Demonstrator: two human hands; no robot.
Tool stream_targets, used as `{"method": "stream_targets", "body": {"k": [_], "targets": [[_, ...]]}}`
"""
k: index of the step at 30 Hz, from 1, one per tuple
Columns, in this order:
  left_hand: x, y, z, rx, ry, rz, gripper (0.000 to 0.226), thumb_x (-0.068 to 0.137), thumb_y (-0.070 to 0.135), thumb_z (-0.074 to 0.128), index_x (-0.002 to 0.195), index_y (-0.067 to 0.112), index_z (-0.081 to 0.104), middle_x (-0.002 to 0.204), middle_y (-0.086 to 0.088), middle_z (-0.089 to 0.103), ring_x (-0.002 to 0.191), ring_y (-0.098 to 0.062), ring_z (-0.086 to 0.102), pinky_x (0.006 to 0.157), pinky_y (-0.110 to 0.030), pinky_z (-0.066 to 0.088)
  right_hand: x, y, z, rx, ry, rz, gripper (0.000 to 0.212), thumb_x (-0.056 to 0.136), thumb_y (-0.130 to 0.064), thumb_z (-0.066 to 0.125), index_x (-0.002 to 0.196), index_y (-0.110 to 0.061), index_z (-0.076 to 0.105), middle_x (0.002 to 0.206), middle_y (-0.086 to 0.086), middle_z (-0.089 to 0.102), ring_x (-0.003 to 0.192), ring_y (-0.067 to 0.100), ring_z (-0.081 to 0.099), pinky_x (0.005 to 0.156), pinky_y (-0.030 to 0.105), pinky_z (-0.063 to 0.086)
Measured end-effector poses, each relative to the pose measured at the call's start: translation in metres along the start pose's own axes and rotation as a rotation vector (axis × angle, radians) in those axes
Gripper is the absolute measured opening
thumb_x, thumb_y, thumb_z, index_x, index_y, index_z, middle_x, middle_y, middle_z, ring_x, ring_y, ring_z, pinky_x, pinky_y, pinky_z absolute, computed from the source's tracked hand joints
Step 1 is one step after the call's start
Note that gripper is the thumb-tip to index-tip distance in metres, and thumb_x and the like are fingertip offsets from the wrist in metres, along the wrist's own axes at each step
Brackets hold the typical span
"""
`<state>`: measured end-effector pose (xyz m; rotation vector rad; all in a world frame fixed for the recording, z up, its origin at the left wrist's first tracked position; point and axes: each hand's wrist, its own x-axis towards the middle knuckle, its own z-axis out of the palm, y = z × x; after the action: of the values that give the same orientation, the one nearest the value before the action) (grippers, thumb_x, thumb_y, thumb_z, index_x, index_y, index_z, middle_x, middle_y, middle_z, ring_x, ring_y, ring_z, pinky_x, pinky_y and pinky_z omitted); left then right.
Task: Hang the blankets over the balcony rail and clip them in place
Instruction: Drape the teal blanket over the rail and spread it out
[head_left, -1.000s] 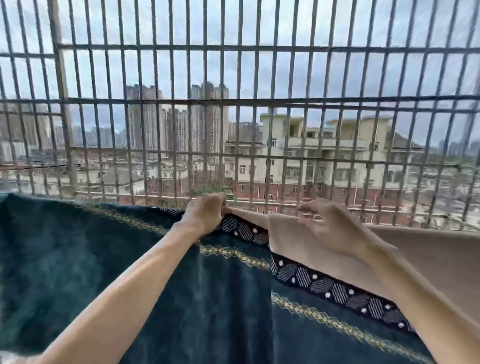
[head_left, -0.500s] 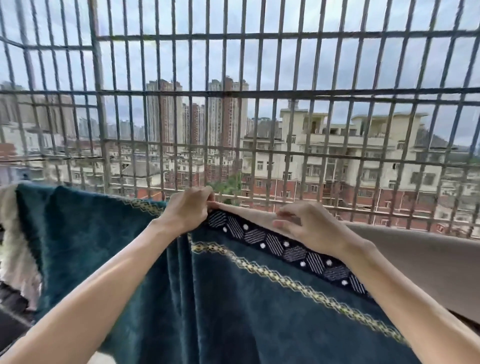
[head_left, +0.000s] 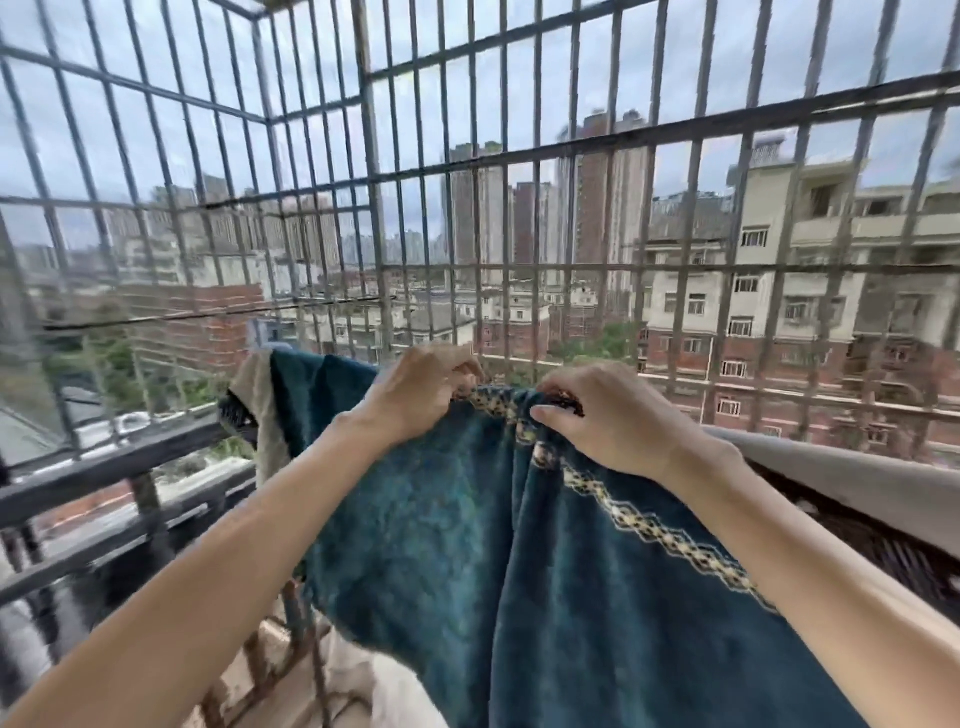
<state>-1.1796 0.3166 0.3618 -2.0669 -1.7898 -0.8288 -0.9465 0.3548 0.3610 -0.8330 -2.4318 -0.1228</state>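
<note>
At the balcony rail (head_left: 119, 457), 2 bare forearms reach fwd; teal blanket (head_left: 519, 545) hangs over it. Left hand (head_left: 421, 389) & right hand (head_left: 608, 415), both closed, pinch its bunched top edge w/ patterned border. Beyond: metal grille (head_left: 374, 171), apt blocks.

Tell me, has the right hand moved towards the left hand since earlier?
Yes. The right hand is nearer the left hand: fewer grille bars show between them, and the blanket bunches there.
</note>
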Motion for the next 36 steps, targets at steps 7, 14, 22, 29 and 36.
{"method": "stream_targets", "body": {"k": [7,14,22,29,36], "targets": [[0.003,-0.084,-0.013,0.098,-0.025,0.021,0.018,0.083,0.022,0.076,0.096,0.02,0.065,0.097,0.008,0.065,0.087,-0.014,0.061,0.075,-0.031,0.046,0.054,-0.041,0.037,0.024,-0.003,0.051,0.035,0.092,-0.041,0.06,0.113,-0.014,0.065,0.104,-0.001,0.065,0.092,0.015,0.06,0.087,0.034,0.051],[0.033,-0.119,-0.015,0.162,-0.118,0.377,0.008,0.091,0.021,0.066,0.091,0.015,0.06,0.094,0.002,0.06,0.086,-0.013,0.054,0.074,-0.029,0.046,0.097,-0.071,0.077,-0.026,0.061,0.222,0.027,0.083,-0.044,0.07,0.095,-0.02,0.067,0.092,-0.005,0.058,0.085,0.015,0.057,0.079,0.031,0.049],[0.028,-0.169,0.002,0.049,0.003,0.44,0.01,0.093,0.009,0.057,0.095,0.014,0.048,0.1,-0.003,0.049,0.096,-0.02,0.05,0.074,-0.038,0.052,0.123,-0.096,0.092,-0.047,0.092,0.322,0.022,0.079,-0.042,0.074,0.086,-0.022,0.069,0.082,-0.01,0.061,0.076,0.006,0.057,0.07,0.026,0.047],[0.022,-0.233,-0.014,0.054,0.044,0.34,0.01,0.092,0.008,0.056,0.1,0.011,0.051,0.104,-0.007,0.053,0.099,-0.024,0.053,0.072,-0.032,0.044,0.169,-0.129,0.137,-0.081,0.172,0.275,0.019,0.084,-0.037,0.07,0.093,-0.021,0.069,0.087,-0.005,0.061,0.082,0.014,0.057,0.075,0.029,0.047],[0.011,-0.294,-0.028,0.172,0.149,0.26,0.022,0.084,0.0,0.056,0.103,0.011,0.052,0.113,-0.006,0.046,0.107,-0.026,0.043,0.093,-0.034,0.038,0.225,-0.162,0.178,-0.071,0.228,0.236,0.01,0.09,-0.023,0.065,0.09,-0.014,0.069,0.091,0.001,0.064,0.089,0.019,0.058,0.077,0.035,0.049]]}}
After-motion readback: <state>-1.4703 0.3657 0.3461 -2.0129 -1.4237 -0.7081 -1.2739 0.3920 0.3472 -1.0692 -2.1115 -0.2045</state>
